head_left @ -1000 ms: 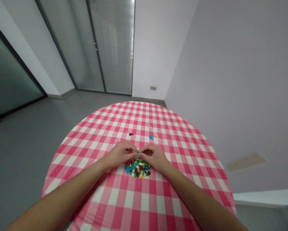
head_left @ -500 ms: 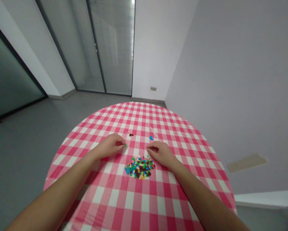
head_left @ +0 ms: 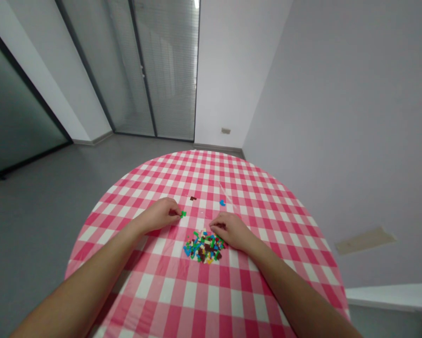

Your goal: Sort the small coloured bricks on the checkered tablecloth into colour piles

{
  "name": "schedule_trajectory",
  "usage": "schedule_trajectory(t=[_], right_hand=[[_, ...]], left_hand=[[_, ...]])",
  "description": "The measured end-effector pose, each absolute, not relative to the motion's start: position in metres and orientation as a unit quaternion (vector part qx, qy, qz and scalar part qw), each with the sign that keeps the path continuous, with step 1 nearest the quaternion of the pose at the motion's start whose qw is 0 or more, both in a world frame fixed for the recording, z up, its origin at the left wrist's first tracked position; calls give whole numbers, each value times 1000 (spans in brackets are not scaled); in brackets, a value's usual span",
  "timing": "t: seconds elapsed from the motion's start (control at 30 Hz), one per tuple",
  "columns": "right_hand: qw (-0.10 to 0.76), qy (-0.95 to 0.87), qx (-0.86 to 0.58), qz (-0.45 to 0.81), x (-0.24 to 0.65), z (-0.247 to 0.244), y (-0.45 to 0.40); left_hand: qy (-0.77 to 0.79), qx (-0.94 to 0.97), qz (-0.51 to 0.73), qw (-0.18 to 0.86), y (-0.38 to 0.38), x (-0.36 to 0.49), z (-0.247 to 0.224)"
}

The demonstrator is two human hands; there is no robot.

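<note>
My left hand [head_left: 163, 212] rests on the left side of the table, its fingertips pinched at the edge of a few small green toy bricks [head_left: 183, 214]. Across from it, my right hand [head_left: 230, 229] hangs over the far right edge of a pile of small mixed toy bricks [head_left: 203, 248]. Its fingers are curled together, and whatever may be between them is too small to make out. Beyond the hands lie a dark brown brick cluster [head_left: 193, 198] and a blue brick cluster [head_left: 222, 203].
A pink-and-white checked cloth [head_left: 196, 291] covers the round table. Past its far edge are a glass door [head_left: 168, 70] and a white wall [head_left: 235, 70]. Another wall [head_left: 337, 141] runs close along the right side.
My right hand has moved left and nearer, toward the pile's far edge. My left hand has drawn back slightly leftward, and more of the green bricks shows at its fingertips.
</note>
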State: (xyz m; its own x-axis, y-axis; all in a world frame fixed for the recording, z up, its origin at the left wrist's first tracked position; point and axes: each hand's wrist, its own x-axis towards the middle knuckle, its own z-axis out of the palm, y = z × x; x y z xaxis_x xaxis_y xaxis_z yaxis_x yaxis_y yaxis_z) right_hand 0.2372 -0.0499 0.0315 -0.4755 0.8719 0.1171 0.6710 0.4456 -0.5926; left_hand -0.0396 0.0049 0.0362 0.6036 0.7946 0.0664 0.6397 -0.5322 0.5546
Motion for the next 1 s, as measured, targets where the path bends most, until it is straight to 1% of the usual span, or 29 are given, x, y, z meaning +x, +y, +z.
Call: schedule_trajectory(t=[0.3,0.43,0.53,0.6,0.7,0.83,1.0], right_hand=[[216,-817,-482,233,237,28,-47],[217,-819,-488,211,236,21,-44],[194,-825,-499,180,234,16,-40],[189,-822,-512,164,233,14,-39],[211,-811,-524,154,233,12,-38],[233,-819,-496,170,236,9,-38],[217,-819,-503,173,234,10,-38]], left_hand=[[445,840,177,253,6,-42,30],[432,848,206,227,4,-41,33],[424,849,237,206,2,-36,31],[414,853,252,193,-1,-29,27],[387,869,261,168,-7,-16,20],[334,896,254,147,-16,1,15],[318,901,260,138,-20,10,12]])
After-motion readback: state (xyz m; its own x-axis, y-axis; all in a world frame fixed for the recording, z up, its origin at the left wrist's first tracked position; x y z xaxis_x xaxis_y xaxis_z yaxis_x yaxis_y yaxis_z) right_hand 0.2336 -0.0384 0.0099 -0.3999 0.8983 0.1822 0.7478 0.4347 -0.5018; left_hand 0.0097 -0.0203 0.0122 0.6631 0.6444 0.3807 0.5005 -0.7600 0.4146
